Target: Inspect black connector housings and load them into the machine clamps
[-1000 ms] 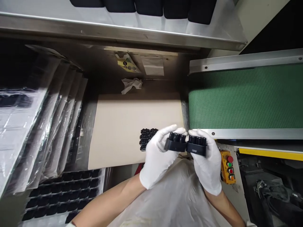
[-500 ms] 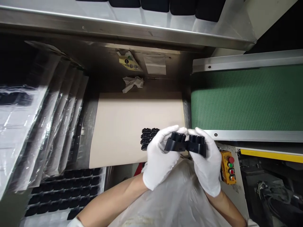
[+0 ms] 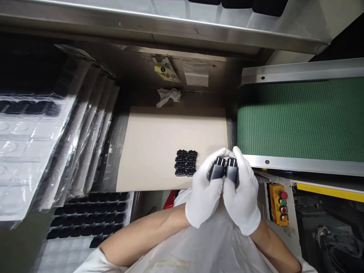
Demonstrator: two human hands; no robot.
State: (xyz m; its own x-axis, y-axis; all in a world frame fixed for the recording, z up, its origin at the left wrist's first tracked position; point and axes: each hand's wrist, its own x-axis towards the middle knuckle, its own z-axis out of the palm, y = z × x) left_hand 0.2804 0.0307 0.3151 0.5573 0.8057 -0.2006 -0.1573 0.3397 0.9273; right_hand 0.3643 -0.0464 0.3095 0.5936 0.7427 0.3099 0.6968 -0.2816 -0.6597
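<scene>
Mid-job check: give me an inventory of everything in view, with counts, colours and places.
Held parts: 2, black, one in the left hand, one in the right hand
Small parts: about eight, black, two columns on the board
Board: 1, beige, centre
Crumpled paper: 1, white, behind the board
Label: 1, yellow, beyond the paper
Slip: 1, whitish, right of the label
Shelf: 1, silver, top
Shelf items: 3 visible, black, top edge
Conveyor belt: 1, green, right
Control box: 1, yellow-orange, below the belt
Bar: 1, yellow, right
Wrapped trays: several, whitish, left
Tray pieces: many, black, lower left
Apron: 1, white, bottom
Hands: 2, white-gloved, right of centre
Forearms: 2, bare, bottom
</scene>
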